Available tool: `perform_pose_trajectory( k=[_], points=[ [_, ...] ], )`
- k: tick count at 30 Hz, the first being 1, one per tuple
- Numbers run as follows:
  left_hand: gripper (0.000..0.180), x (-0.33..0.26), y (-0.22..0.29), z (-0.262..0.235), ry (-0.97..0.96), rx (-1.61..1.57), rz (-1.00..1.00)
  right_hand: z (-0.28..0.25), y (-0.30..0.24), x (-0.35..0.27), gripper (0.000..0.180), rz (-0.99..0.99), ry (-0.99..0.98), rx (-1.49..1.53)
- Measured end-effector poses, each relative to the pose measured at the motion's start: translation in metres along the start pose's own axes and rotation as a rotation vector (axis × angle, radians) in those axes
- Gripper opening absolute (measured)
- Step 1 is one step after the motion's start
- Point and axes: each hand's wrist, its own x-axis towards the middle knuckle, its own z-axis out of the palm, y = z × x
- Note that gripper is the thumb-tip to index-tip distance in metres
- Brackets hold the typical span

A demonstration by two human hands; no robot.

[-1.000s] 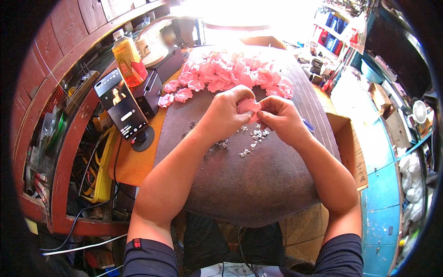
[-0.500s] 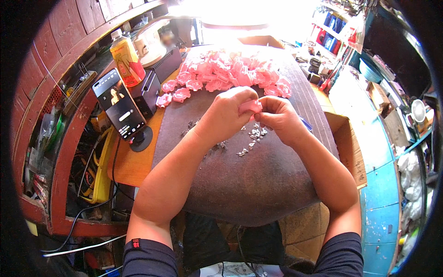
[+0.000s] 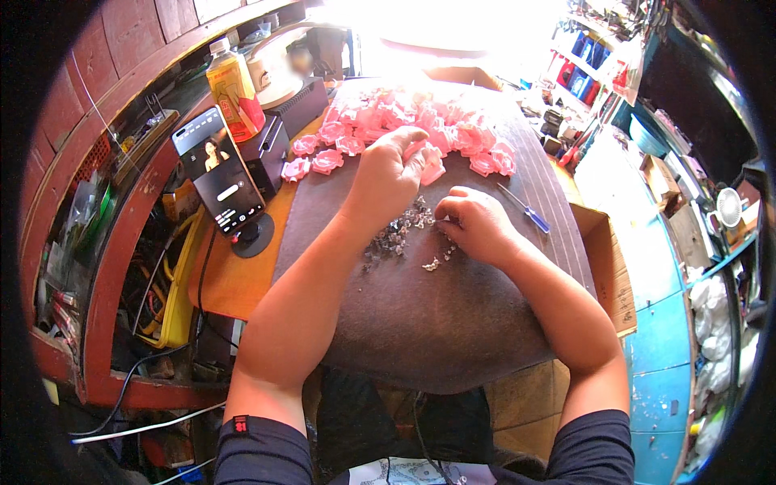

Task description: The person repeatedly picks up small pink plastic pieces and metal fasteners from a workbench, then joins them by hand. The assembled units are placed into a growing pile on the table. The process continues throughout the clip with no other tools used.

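Resting on the dark mat (image 3: pixel 420 323) that covers the counter (image 3: pixel 234 279), both hands work beside a scatter of small metal bits (image 3: pixel 400 236). The left hand (image 3: pixel 388 174) has its grip clenched around one pink plastic piece (image 3: pixel 431 168), at the near edge of the pink heap (image 3: pixel 420 121). The right hand (image 3: pixel 477 222) pinches at the bits; what it holds I cannot tell. Right of the heap lies one blue-handled screwdriver (image 3: pixel 525 212). Left of it stand one phone on a stand (image 3: pixel 220 174), one black box (image 3: pixel 267 153) and one orange-labelled bottle (image 3: pixel 232 89).
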Motion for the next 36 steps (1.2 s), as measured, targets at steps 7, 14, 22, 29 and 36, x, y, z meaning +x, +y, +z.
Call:
perform_pose_trajectory(
  k=[7,14,22,29,36],
  points=[
    [0.024,-0.004,0.005,-0.003,-0.219,0.009,-0.085,-0.005,0.013,0.001,0.012,0.052,0.054,0.305],
    [0.021,-0.010,0.006,0.001,-0.442,0.341,0.242,-0.025,0.028,-0.004,0.009,0.322,-0.027,1.252],
    [0.017,-0.012,0.010,0.003,-0.490,0.492,0.452,-0.029,0.020,-0.005,0.010,0.296,-0.068,1.212],
    [0.017,-0.011,0.014,0.001,-0.507,0.458,0.455,-0.034,0.016,-0.005,0.012,0.278,-0.062,1.069],
    [0.017,-0.009,0.015,0.000,-0.527,0.416,0.445,-0.028,0.012,-0.008,0.008,0.175,0.185,0.748]
  ],
)
